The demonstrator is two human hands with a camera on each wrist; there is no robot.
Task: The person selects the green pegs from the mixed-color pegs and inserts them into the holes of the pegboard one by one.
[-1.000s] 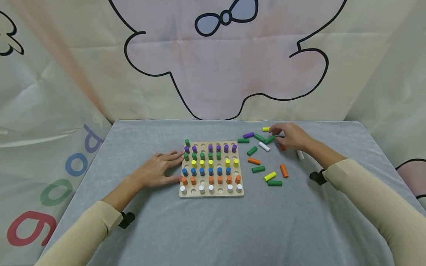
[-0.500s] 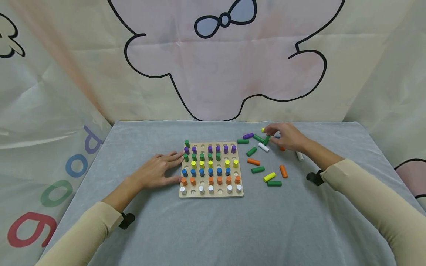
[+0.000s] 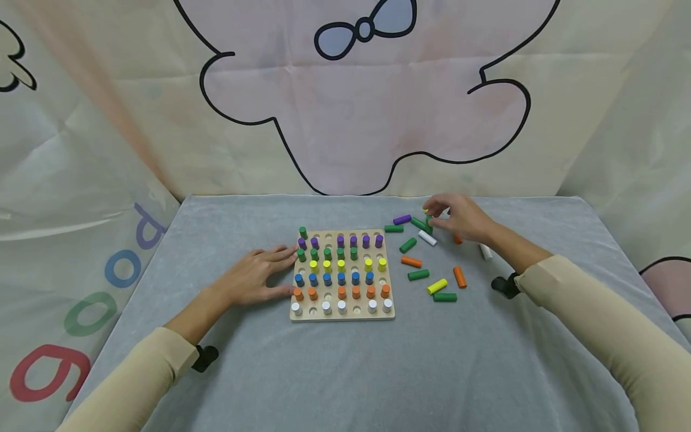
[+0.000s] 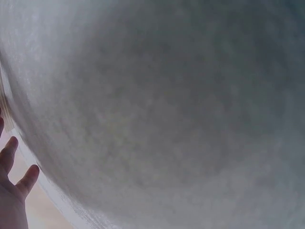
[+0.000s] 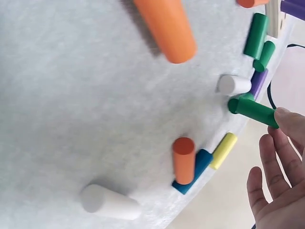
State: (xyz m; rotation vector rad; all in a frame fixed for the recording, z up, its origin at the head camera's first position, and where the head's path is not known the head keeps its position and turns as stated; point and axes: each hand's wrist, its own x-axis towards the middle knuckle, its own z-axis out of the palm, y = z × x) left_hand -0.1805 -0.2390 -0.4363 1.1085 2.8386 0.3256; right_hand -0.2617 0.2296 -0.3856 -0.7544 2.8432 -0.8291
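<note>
A wooden pegboard (image 3: 318, 318) stands on the cloth with rows of coloured pegs upright in its holes. Along its left edge rests my left hand (image 3: 254, 279), fingers spread and fairly straight, thumb near the orange row. In the left wrist view only part of that hand (image 4: 12, 191) shows. My right hand (image 3: 461, 217) is at the back right among loose pegs. Between its thumb and fingertips it pinches one end of a green peg (image 5: 257, 112), seen clearly in the right wrist view. The peg's other end is close to another green peg (image 5: 233, 105).
Around the right hand lie a yellow peg (image 5: 223, 150), a blue peg (image 5: 202, 164), an orange peg (image 5: 183, 162) and a white peg (image 5: 109, 202). More loose pegs, such as a purple peg (image 3: 402, 219), are scattered right of the board. A patterned backdrop (image 3: 345, 144) rises behind the table.
My right hand has moved a little left with the green peg, which has swung from lying slanted to a steeper angle. My left hand stays at the board.
</note>
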